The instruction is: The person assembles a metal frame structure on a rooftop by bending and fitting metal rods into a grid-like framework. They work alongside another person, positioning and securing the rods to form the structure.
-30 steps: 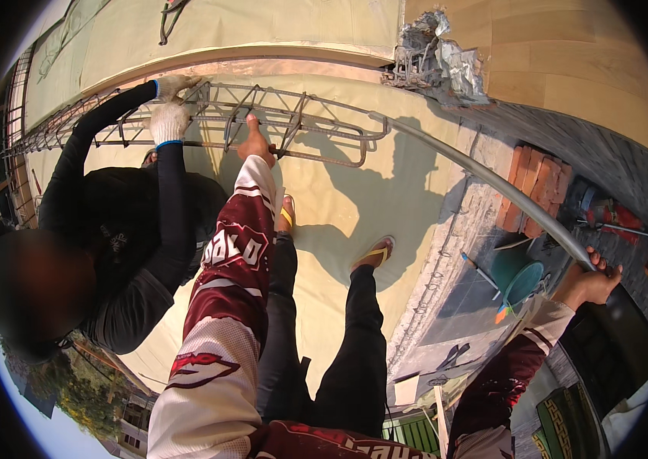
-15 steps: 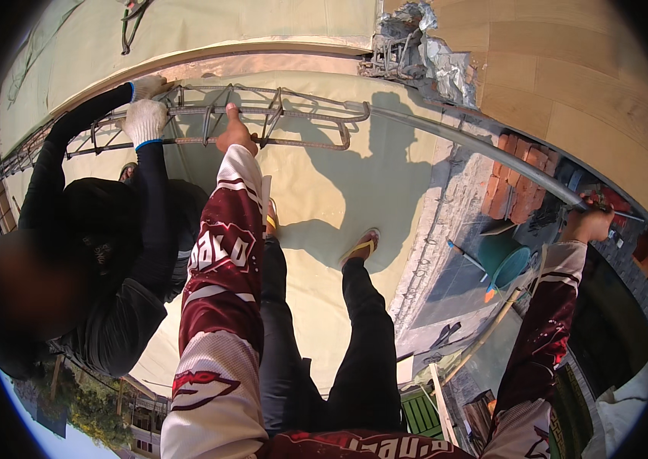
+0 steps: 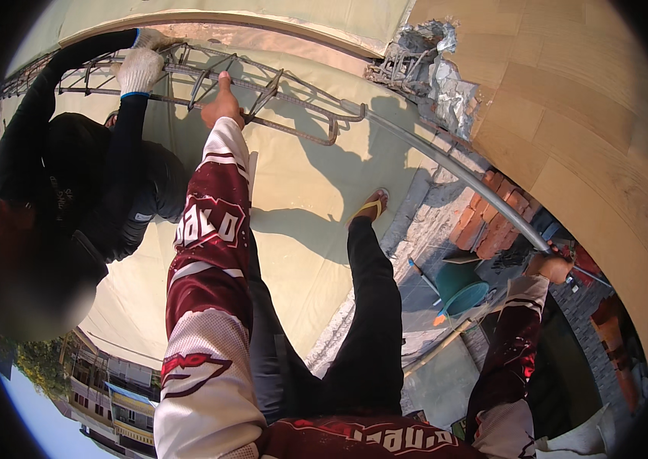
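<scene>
A long rebar cage [image 3: 262, 99] of steel bars and stirrups stretches across the upper left. My left hand [image 3: 223, 104] is closed on it near its hooked right end, thumb along the upper side. Farther left, a co-worker in black holds the same cage with two white-gloved hands [image 3: 140, 70]. Off to the right, my right hand [image 3: 551, 268] is wrapped round the lower end of a grey metal pipe [image 3: 469, 182]. That pipe slopes up to the hooked end of the cage; whether they touch there I cannot tell.
Broken concrete with exposed steel [image 3: 423, 65] stands by the tan tiled surface [image 3: 569, 92]. Past the rough slab edge lie stacked red bricks [image 3: 490, 218] and a green bucket [image 3: 461, 289], lower down. My sandalled right foot [image 3: 370, 206] is near that edge.
My right foot has moved forward and my left foot has dropped out of sight behind my arm. The view has turned somewhat; both hands keep their holds.
</scene>
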`<action>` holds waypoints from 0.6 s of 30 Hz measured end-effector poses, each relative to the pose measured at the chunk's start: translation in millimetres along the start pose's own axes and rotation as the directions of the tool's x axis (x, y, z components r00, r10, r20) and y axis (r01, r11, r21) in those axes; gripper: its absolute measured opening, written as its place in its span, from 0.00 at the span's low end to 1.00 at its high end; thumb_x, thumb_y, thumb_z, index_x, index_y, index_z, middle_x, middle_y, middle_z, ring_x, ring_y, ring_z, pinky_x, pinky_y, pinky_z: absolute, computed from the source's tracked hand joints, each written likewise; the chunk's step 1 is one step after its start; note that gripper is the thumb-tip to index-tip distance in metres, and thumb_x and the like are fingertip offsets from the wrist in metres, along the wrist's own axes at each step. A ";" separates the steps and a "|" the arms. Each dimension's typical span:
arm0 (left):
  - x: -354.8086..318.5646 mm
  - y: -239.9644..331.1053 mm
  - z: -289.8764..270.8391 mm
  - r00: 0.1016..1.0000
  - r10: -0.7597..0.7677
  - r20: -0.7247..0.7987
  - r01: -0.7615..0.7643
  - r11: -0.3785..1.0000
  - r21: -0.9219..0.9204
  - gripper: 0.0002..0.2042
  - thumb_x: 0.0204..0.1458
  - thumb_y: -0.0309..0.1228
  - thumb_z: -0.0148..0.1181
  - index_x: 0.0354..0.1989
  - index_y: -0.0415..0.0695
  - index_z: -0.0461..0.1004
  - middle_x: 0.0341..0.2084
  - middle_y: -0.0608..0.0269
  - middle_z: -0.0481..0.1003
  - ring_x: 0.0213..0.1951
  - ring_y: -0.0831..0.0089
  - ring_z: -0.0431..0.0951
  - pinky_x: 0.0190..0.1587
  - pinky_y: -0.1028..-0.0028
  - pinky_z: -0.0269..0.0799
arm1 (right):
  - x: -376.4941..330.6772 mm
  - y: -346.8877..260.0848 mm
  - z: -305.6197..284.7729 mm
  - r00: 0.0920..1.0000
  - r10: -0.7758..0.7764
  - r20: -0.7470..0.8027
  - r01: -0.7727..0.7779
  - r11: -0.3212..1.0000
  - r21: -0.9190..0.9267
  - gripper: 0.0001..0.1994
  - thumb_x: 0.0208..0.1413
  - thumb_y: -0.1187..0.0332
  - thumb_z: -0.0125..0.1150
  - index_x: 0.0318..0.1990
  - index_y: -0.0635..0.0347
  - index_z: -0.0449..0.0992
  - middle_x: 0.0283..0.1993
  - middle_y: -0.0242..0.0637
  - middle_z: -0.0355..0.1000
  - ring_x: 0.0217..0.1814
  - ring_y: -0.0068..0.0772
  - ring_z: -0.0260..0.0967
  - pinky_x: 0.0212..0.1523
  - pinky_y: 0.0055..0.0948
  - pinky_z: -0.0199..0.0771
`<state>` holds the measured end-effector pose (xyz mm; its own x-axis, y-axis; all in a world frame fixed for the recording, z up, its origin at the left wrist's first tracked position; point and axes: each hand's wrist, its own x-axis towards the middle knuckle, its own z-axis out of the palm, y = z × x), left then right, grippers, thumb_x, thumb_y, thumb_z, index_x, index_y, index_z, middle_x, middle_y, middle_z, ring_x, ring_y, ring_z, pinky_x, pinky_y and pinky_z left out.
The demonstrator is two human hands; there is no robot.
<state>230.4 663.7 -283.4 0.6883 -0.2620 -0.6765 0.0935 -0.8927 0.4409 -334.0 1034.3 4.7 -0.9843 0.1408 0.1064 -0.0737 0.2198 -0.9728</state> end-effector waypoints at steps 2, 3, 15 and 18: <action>-3.0 -2.3 3.9 0.998 0.001 -0.063 0.001 1.000 0.023 0.41 0.34 0.59 0.78 0.37 0.24 0.78 0.30 0.49 0.80 0.23 0.59 0.79 0.26 0.64 0.77 | 1.7 1.8 2.6 0.985 0.076 -0.153 -0.078 0.997 -0.003 0.11 0.62 0.69 0.47 0.29 0.67 0.66 0.26 0.45 0.67 0.24 0.39 0.64 0.28 0.43 0.73; -4.1 -3.3 5.2 0.998 -0.003 -0.058 -0.001 0.998 -0.070 0.39 0.34 0.59 0.79 0.32 0.26 0.77 0.29 0.49 0.80 0.23 0.59 0.79 0.26 0.62 0.77 | 2.7 6.4 1.3 0.973 0.102 -0.207 -0.101 0.995 0.015 0.11 0.62 0.69 0.47 0.29 0.68 0.65 0.26 0.45 0.67 0.24 0.40 0.65 0.28 0.43 0.74; 13.7 -24.0 -5.5 0.982 0.181 -0.054 -0.182 0.983 -0.015 0.48 0.35 0.62 0.76 0.45 0.21 0.75 0.34 0.47 0.79 0.26 0.61 0.79 0.32 0.61 0.76 | 31.4 125.2 -150.8 0.970 0.164 -0.178 -0.215 0.923 -0.320 0.09 0.55 0.70 0.57 0.30 0.70 0.73 0.29 0.39 0.73 0.27 0.37 0.72 0.31 0.42 0.81; 29.1 -24.5 -0.7 0.998 0.065 0.001 -0.065 0.998 -0.002 0.45 0.36 0.60 0.78 0.44 0.22 0.76 0.36 0.48 0.78 0.26 0.59 0.79 0.33 0.62 0.76 | 11.3 118.2 -149.9 0.978 0.147 -0.149 -0.199 0.878 -0.435 0.08 0.54 0.70 0.60 0.35 0.68 0.74 0.27 0.35 0.71 0.25 0.34 0.70 0.32 0.41 0.82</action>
<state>248.6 678.2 -313.5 0.6921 -0.3199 -0.6470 0.0497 -0.8731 0.4849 -329.8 1206.5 -78.2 -0.9494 0.3139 -0.0086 0.2004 0.5846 -0.7862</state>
